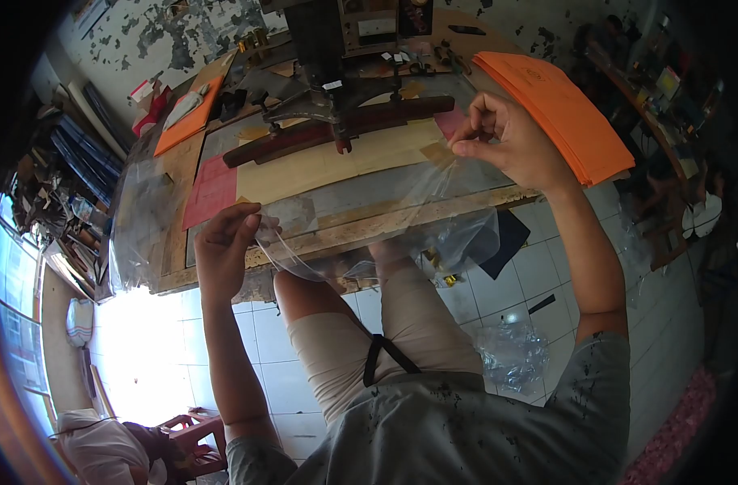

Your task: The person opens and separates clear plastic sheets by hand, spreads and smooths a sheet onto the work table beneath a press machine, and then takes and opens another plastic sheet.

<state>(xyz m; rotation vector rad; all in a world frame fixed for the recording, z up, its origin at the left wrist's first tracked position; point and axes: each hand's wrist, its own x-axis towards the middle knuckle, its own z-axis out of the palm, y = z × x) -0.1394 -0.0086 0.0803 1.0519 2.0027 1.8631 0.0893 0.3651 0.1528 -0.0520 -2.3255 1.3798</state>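
Note:
A clear plastic sheet (466,238) sags between my two hands over the table's front edge. At its left end, my left hand (226,241) pinches the plastic between thumb and fingers. My right hand (510,141) is raised higher, thumb and forefinger pinched on the other end beside a small tan piece (438,153) on the table. Behind the plastic, a pale yellow strip (328,171) lies beneath the long dark bar of a metal press (336,125). A pink sheet (210,191) lies left of the strip.
Orange folded sheets (555,113) are stacked at the table's right side, and another orange sheet (183,129) lies at the left. Scissors (452,58) and a phone (466,30) lie at the back. Crumpled plastic (514,352) is on the tiled floor near a red stool (195,440).

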